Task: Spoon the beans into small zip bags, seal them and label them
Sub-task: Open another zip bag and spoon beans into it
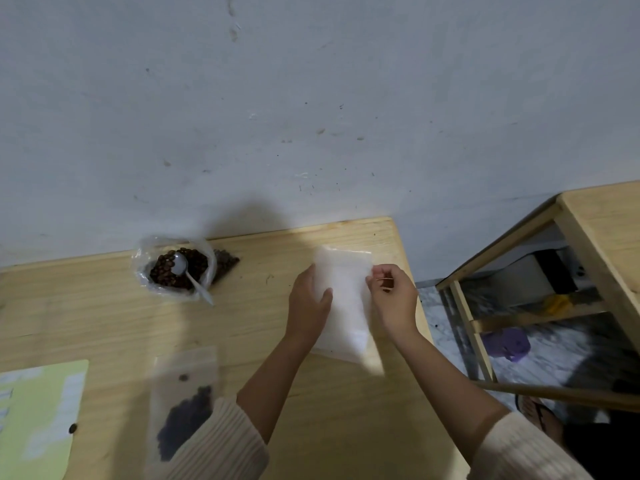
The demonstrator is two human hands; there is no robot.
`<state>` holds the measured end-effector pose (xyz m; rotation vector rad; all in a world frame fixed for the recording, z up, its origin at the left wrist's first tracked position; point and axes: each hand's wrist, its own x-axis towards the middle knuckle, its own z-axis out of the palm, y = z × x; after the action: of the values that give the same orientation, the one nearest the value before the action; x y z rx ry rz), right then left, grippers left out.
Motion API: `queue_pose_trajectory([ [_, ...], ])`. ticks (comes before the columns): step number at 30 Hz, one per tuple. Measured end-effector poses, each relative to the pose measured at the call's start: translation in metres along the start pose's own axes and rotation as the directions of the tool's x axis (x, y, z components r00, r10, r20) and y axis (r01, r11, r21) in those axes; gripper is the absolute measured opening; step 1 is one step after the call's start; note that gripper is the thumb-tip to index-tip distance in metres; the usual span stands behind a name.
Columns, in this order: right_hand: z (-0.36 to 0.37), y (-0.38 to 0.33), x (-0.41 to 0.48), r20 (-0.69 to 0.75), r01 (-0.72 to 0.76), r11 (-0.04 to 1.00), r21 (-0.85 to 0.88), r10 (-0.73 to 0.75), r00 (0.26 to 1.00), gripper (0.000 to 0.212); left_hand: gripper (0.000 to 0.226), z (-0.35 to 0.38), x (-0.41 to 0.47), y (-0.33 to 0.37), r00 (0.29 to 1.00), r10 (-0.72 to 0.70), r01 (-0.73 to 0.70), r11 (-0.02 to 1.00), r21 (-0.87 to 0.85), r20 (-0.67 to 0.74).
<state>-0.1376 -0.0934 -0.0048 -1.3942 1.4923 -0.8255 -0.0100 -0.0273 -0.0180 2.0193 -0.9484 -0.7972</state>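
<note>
An empty clear zip bag [346, 299] is held over the wooden table [104, 317] near its right end. My left hand [308, 303] grips the bag's left edge, thumb on its front. My right hand [394, 296] pinches the bag's upper right edge with curled fingers. At the back of the table an open plastic bag of dark beans [175, 270] holds a white plastic spoon [188, 273]. A filled zip bag with dark beans [185, 407] lies near the front, partly under my left sleeve.
A light green label sheet [38, 417] lies at the front left, with one loose bean [72, 428] beside it. A second wooden table [599, 244] stands to the right across a gap of floor. A grey wall rises behind.
</note>
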Motion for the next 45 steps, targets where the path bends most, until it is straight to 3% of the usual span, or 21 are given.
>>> queue_pose_trajectory([
  [7, -0.002, -0.011, -0.005, 0.123, -0.007, 0.996, 0.088, -0.004, 0.992, 0.025, 0.058, -0.002, 0.004, 0.003, 1.0, -0.019, 0.019, 0.999, -0.026, 0.021],
  [11, -0.003, -0.037, -0.007, 0.15, 0.09, 0.992, 0.088, -0.102, 0.983, 0.025, 0.055, -0.028, 0.009, 0.018, 0.989, 0.14, -0.139, 0.99, 0.035, -0.055],
  [14, 0.001, -0.064, -0.012, 0.188, 0.12, 0.987, 0.103, -0.138, 0.973, 0.028, 0.039, -0.062, 0.016, 0.035, 0.954, 0.288, -0.287, 0.958, 0.025, -0.088],
  [18, 0.02, -0.105, -0.023, 0.236, 0.168, 0.978, 0.122, -0.193, 0.952, 0.031, 0.015, -0.122, 0.015, 0.055, 0.959, 0.276, -0.261, 0.948, -0.181, 0.064],
  [22, 0.059, -0.147, -0.05, 0.157, 0.291, 0.951, 0.104, -0.304, 0.94, 0.023, 0.016, -0.191, 0.003, 0.052, 0.953, 0.276, -0.234, 0.933, -0.273, 0.126],
  [26, 0.111, -0.18, -0.089, 0.021, 0.413, 0.906, 0.09, -0.416, 0.909, 0.017, 0.02, -0.255, -0.011, 0.035, 0.968, 0.249, -0.23, 0.918, -0.324, 0.017],
  [31, 0.173, -0.2, -0.136, 0.251, 0.307, 0.919, 0.247, -0.367, 0.896, 0.003, 0.022, -0.313, -0.031, 0.003, 0.97, 0.243, -0.231, 0.865, -0.446, -0.031],
  [35, 0.201, -0.212, -0.163, 0.393, 0.111, 0.916, 0.386, -0.272, 0.878, 0.009, 0.026, -0.339, -0.047, -0.019, 0.967, 0.253, -0.214, 0.807, -0.55, -0.005],
  [40, 0.21, -0.226, -0.186, 0.471, 0.025, 0.906, 0.423, -0.244, 0.848, 0.022, 0.031, -0.359, -0.059, -0.038, 0.963, 0.268, -0.223, 0.787, -0.575, -0.006],
  [45, 0.216, -0.229, -0.196, 0.489, -0.005, 0.905, 0.425, -0.225, 0.843, 0.019, 0.036, -0.368, -0.065, -0.047, 0.962, 0.271, -0.219, 0.79, -0.572, 0.006],
])
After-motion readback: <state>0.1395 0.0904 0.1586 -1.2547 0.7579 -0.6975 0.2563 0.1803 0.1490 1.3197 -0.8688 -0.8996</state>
